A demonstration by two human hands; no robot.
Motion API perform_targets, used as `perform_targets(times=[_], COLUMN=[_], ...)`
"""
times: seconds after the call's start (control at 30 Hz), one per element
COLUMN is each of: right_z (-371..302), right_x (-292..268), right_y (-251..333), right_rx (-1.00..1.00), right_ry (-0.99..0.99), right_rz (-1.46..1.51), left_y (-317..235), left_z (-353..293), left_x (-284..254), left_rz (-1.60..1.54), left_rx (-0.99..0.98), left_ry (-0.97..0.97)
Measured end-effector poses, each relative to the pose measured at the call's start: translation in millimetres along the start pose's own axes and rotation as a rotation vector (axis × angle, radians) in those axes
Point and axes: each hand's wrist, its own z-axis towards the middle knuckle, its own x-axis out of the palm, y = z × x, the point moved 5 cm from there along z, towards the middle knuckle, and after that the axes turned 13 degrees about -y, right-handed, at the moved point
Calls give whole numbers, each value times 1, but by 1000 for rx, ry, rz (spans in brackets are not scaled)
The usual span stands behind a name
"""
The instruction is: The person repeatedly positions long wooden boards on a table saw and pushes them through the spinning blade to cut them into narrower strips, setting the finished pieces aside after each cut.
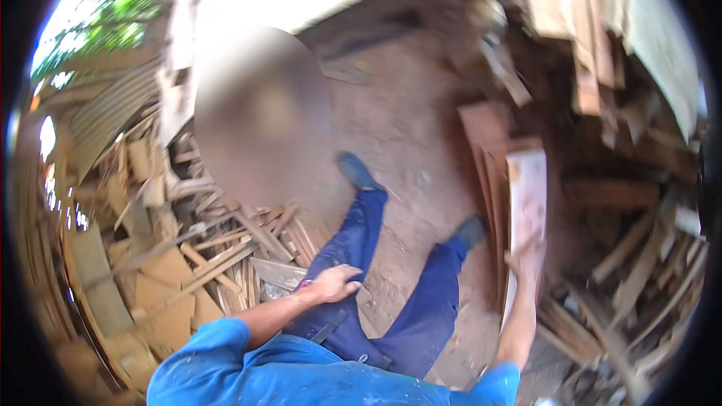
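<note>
My right hand grips a pale plank by its long side, with the fingers over its left edge. That plank stands on the right beside several reddish-brown boards, which form a stack reaching away from me. Over my left thigh hangs my left hand, its fingers loosely bent and apart, with nothing in it. Whether it touches the dark blue trousers I cannot tell.
Scrap wood lies heaped on the left, near a corrugated sheet. More offcuts pile up at the right. Bare dirt floor runs between. Boards hang or lean at upper right. A blurred round patch hides the upper left middle.
</note>
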Motion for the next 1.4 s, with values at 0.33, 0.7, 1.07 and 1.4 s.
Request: perform_targets(times=[0.33,0.7,1.07,1.4], right_z=[-121,-73,-192,-159], right_x=[-253,-390,-329,-286], right_y=[186,431,468,553], right_rx=[-298,-464,-123,-254], right_ry=[754,504,280,117], right_rz=[1090,1261,912,865], left_y=[-140,-146,-17,-58], left_z=[-17,-13,102,179], left_x=[11,-343,-428,-579], left_rz=[-629,-1187,-1143,192], left_rx=[224,3,-152,527], left_ry=[175,-717,-725,-954])
